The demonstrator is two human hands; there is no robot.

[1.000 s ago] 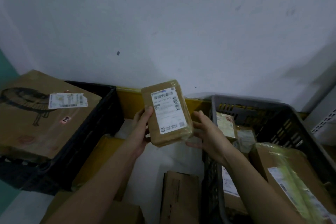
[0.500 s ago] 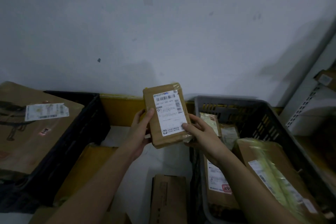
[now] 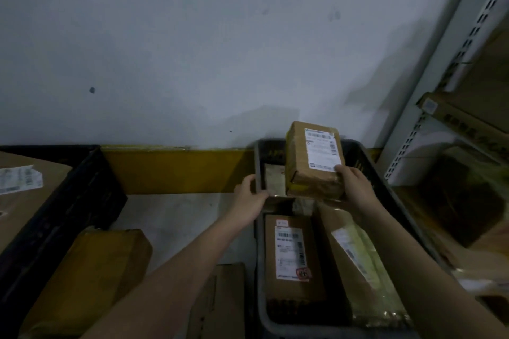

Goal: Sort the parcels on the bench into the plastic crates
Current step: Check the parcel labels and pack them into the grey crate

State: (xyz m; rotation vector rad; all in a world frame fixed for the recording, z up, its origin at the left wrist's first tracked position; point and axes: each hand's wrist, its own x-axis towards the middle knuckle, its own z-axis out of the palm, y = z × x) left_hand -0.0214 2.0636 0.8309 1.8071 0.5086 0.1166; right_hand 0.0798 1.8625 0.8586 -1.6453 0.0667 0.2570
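A small brown parcel (image 3: 314,162) with a white label hangs tilted over the far end of the grey plastic crate (image 3: 385,190). My right hand (image 3: 354,187) grips its lower right corner, thumb on the label. My left hand (image 3: 248,198) is off the parcel, at the crate's left wall with fingers loosely curved and nothing in it. Inside the crate lie a labelled brown box (image 3: 292,250), a long parcel in clear wrap (image 3: 363,261) and smaller packets beneath the held one.
A black crate (image 3: 82,192) at left holds a large cardboard box (image 3: 19,201). On the white bench lie a yellow-brown taped parcel (image 3: 91,278) and a plain box (image 3: 220,300). A yellow ledge (image 3: 176,170) runs along the wall. Metal shelving (image 3: 440,63) with boxes stands at right.
The parcel has moved right from between both hands to above the grey crate. My left hand has let go of it; only my right hand carries it.
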